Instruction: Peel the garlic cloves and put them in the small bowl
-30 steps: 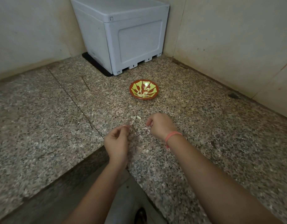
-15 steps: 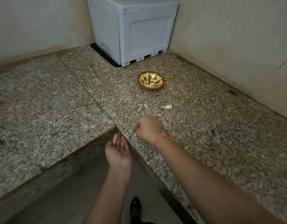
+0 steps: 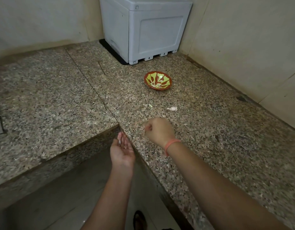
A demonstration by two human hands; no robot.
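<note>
Garlic clove [image 3: 172, 109] — apart, beyond right hand [image 3: 159, 130]

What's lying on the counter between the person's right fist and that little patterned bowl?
In the head view, a whitish garlic clove and a small scrap lie between the right hand and the bowl.

A home kitchen corner: speckled granite counter [image 3: 209, 130] against tiled walls [image 3: 251, 39].
</note>
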